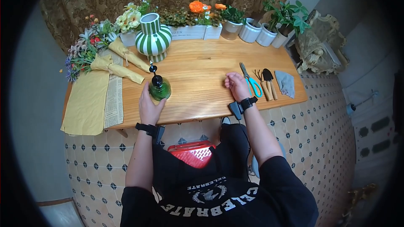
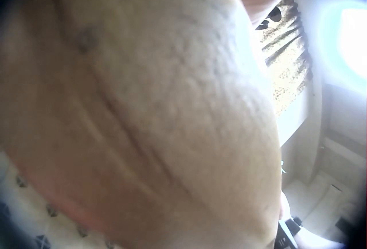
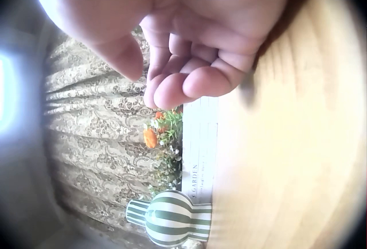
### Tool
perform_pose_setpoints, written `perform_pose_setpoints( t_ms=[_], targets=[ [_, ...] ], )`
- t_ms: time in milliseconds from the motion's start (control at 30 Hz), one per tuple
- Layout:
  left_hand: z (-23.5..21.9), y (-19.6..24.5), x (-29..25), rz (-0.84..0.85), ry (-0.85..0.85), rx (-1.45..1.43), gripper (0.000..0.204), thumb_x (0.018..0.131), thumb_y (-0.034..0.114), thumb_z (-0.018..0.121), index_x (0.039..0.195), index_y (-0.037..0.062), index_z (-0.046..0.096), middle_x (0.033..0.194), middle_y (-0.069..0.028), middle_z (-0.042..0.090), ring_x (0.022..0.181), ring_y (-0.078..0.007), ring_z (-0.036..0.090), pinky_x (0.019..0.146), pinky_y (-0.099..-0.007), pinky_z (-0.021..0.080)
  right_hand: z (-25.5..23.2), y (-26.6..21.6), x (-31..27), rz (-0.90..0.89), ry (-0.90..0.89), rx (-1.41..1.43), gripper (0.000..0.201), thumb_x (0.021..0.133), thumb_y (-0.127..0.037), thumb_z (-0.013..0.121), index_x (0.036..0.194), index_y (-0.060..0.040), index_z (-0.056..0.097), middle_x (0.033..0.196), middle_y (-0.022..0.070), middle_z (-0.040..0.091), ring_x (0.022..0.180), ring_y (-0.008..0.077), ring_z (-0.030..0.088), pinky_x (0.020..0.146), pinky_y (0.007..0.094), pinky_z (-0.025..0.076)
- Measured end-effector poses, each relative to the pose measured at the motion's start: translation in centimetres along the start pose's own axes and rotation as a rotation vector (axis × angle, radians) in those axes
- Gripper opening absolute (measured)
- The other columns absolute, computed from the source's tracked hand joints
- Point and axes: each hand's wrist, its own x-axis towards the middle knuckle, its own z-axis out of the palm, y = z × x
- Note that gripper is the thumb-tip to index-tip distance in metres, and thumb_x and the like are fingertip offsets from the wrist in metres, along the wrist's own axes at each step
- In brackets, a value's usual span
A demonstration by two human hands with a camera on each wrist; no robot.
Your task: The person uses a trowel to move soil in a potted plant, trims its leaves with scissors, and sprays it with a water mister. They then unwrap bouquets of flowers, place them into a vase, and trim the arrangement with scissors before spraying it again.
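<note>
A green glass spray bottle (image 1: 160,89) with a black pump top stands near the table's front edge. My left hand (image 1: 149,107) holds it low, fingers along its left side and thumb across the front. In the left wrist view the palm (image 2: 149,111) fills most of the picture and hides the grip. My right hand (image 1: 237,85) rests by the tabletop with fingers loosely curled and nothing in them, as the right wrist view shows. Just beside it lie scissors (image 1: 254,87) with turquoise handles.
Right of the scissors lie a small hand rake (image 1: 267,90), a trowel (image 1: 269,80) and grey gloves (image 1: 285,84). A green-striped vase (image 1: 153,42) stands behind the bottle. Paper-wrapped flowers (image 1: 113,68) and kraft paper (image 1: 86,101) lie left; potted plants (image 1: 249,31) line the back.
</note>
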Motion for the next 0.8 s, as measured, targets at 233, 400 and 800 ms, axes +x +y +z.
perform_pose_setpoints(
  t_ms=[233,400,800],
  targets=[
    [0.0,0.1,0.1,0.021,0.004,0.051,0.082,0.069,0.018,0.079,0.136,0.0013,0.037,0.128,-0.0215,0.051,0.118,-0.0358,0.050,0.099,-0.0417,0.039,7.1,-0.6,0.4,0.077,-0.073,-0.378,0.014,0.090,-0.016,0.059,0.095,-0.0024,0.060,0.077,0.0022,0.060,0.069,0.0095,0.056,0.064,0.0226,0.046],
    [0.0,0.0,0.3,0.018,0.016,0.072,0.079,0.067,0.019,0.081,0.131,-0.0009,0.041,0.124,-0.0216,0.053,0.114,-0.0361,0.052,0.097,-0.0419,0.042,15.1,-0.4,-1.1,-0.003,-0.227,-0.392,0.018,0.089,-0.012,0.059,0.102,0.0007,0.056,0.078,0.0017,0.058,0.068,0.0086,0.054,0.062,0.0221,0.045],
    [0.2,-0.2,0.2,0.040,0.030,0.053,0.071,0.068,0.016,0.077,0.128,-0.0005,0.043,0.117,-0.0219,0.055,0.109,-0.0377,0.053,0.093,-0.0432,0.043,22.5,2.2,-2.8,0.160,-0.407,-0.289,0.014,0.091,-0.015,0.059,0.099,-0.0042,0.055,0.082,0.0037,0.062,0.066,0.0099,0.059,0.059,0.0231,0.048]
  ],
)
